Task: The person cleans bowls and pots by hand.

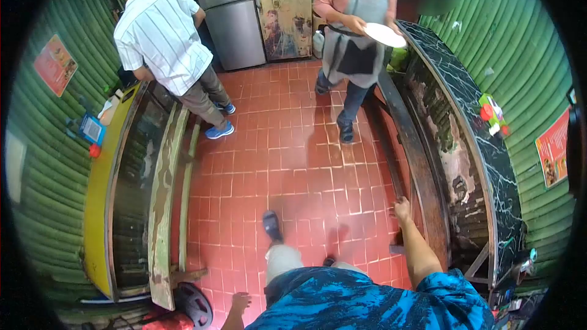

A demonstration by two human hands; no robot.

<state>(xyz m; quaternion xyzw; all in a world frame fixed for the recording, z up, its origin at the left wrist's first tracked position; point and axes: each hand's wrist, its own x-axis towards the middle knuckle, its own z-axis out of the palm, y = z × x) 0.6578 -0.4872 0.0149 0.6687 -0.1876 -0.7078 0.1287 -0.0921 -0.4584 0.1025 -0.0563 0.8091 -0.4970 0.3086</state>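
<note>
My right hand is held out over the red tiled floor, beside the dark wooden bench on the right. Its fingers are loosely apart and nothing shows in them. Low at the bottom of the view hangs my left hand, with loose fingers and no object in it. The end of the pale, worn bench is the furniture nearest to it on the left. Below me are my legs, with one dark shoe stepping forward on the tiles.
A person in an apron faces me, holding a white plate. Another person stands turned away by the yellow table. Two refrigerators stand at the back. A black marbled counter runs along the right.
</note>
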